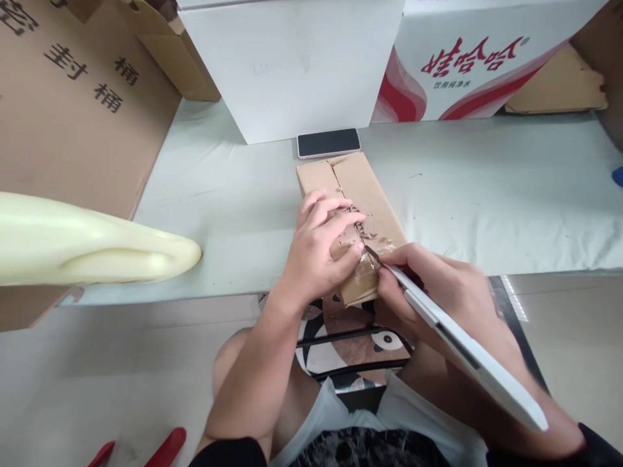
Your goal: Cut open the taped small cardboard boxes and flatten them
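Observation:
A small brown cardboard box (372, 188) lies at the table's front edge, its near end sticking out past it. Clear tape and torn, ragged cardboard show along the middle seam. My left hand (321, 240) rests on the box top with fingers spread, pressing near the seam. In my right hand (438, 292) is a white utility knife (467, 350), gripped between thumb and fingers. The blade tip touches the taped seam close to my left thumb.
Behind the box lies a phone (329, 143) on the pale cloth-covered table (462, 188). A white box (296, 71) and a red-and-white printed carton (467, 71) stand at the back. A pale yellow smooth object (97, 240) juts in from the left beside a large cardboard carton (87, 130).

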`<state>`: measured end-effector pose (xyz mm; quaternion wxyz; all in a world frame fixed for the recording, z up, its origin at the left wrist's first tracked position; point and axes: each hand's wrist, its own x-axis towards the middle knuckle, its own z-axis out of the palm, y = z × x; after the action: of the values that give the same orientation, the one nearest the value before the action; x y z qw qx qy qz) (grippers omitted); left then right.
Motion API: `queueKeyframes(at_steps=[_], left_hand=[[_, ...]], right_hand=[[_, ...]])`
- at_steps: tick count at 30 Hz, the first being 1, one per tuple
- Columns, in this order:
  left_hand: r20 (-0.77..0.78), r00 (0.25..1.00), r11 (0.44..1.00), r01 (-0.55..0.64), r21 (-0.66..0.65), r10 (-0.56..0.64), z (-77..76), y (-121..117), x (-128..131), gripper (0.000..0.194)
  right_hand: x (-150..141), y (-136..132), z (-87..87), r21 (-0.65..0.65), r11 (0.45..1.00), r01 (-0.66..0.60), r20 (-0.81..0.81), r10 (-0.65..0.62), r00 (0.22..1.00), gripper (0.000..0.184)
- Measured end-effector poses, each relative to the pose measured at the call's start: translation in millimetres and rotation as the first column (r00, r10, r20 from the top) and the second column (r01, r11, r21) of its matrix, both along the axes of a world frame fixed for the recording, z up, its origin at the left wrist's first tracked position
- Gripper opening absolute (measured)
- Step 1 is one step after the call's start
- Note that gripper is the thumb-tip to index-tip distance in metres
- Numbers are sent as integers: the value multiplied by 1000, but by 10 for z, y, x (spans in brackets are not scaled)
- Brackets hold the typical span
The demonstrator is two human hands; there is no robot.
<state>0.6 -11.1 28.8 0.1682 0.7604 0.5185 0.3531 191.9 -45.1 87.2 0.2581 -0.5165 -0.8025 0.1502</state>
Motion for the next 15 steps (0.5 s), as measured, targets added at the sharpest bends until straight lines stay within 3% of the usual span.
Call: queueKeyframes(at_steps=[15], left_hand=[[12, 1000, 1000, -5, -29, 5, 16, 14, -1, 32]], right_hand=[[110, -80, 75, -115, 993, 16, -120, -30, 992, 8]])
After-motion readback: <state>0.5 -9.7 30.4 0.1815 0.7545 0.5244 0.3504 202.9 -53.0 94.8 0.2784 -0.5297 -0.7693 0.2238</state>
